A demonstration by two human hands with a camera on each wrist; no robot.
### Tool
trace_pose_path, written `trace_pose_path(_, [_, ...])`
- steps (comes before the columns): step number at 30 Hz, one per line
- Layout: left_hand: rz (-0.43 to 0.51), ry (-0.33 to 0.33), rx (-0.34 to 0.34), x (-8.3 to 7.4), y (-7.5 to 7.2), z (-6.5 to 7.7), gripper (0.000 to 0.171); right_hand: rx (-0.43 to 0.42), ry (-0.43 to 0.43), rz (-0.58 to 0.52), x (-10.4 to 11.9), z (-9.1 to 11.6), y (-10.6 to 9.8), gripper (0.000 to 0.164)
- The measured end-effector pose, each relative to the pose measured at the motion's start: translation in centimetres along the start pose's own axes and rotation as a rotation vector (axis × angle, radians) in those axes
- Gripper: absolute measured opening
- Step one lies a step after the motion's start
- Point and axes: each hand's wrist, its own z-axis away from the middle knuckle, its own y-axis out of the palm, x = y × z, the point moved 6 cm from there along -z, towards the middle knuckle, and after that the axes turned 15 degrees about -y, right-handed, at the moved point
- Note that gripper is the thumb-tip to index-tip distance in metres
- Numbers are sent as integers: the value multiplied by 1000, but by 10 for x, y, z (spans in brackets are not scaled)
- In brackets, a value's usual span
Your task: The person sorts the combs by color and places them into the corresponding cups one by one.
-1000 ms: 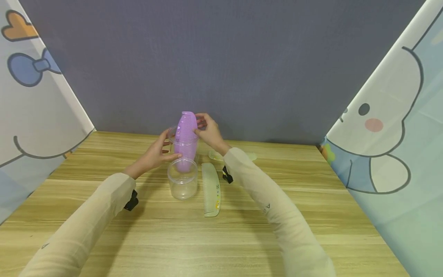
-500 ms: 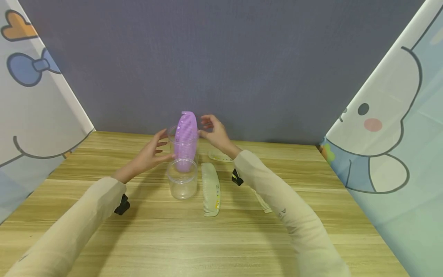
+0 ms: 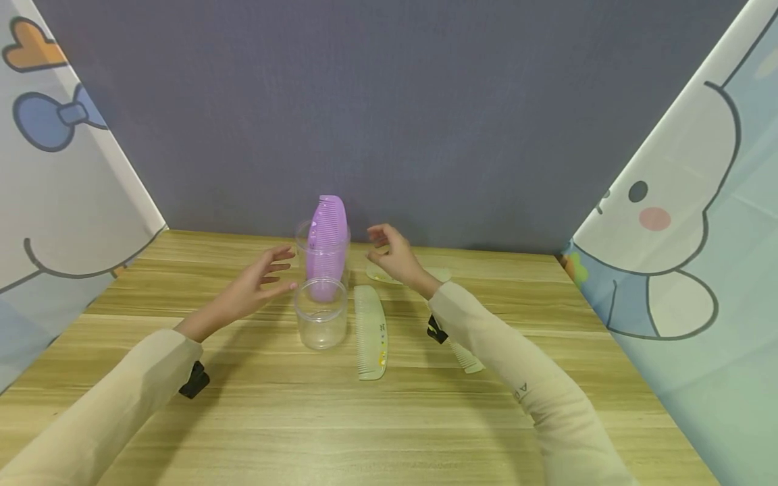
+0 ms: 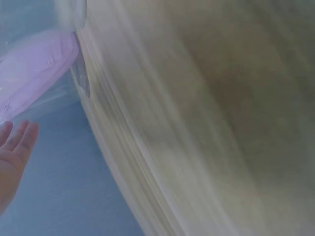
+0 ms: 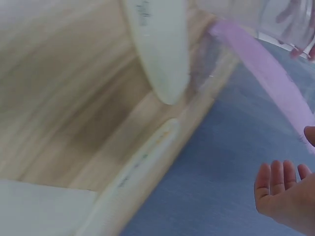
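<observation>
A purple comb (image 3: 329, 233) stands on end, leaning a little, inside the rear clear plastic cup (image 3: 300, 237). My left hand (image 3: 252, 282) is just left of the two cups, fingers spread and holding nothing. In the left wrist view its fingertips (image 4: 30, 132) show below the comb. To the right of the rear cup hovers my right hand (image 3: 398, 258), fingers loosely bent around nothing. The front clear cup (image 3: 322, 332) holds nothing and overlaps the purple comb's lower end in the head view. Beside it lies a pale green comb (image 3: 371, 334).
Another pale comb (image 3: 440, 274) lies at the back, partly behind my right hand. A third pale comb (image 3: 467, 358) sticks out from under my right sleeve (image 3: 504, 344). The wooden table (image 3: 304, 432) ends at a grey back panel (image 3: 389, 121).
My right hand has let go of the purple comb and drawn away rightward. My left hand has left the rear cup, moving left and toward me. Comb and cups stay in place.
</observation>
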Motion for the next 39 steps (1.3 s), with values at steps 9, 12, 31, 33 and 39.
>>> trace_pose_path(9, [19,88,56,-6,11,13,63,61,58,65,-23,21,13,45])
trace_pose_path(12, [24,114,63,-9,13,15,62,95,85,89,-30,28,19,45])
trace_pose_path(31, [3,121,126,-6,38,22,88,318,179,198,-50,51,49,56])
trace_pose_path(33, [0,110,126,-6,39,23,88,324,168,218,-49,50,50,59])
trace_pose_path(39, [-10,90,114,-8,40,23,85,339,167,231,-49,50,53,65])
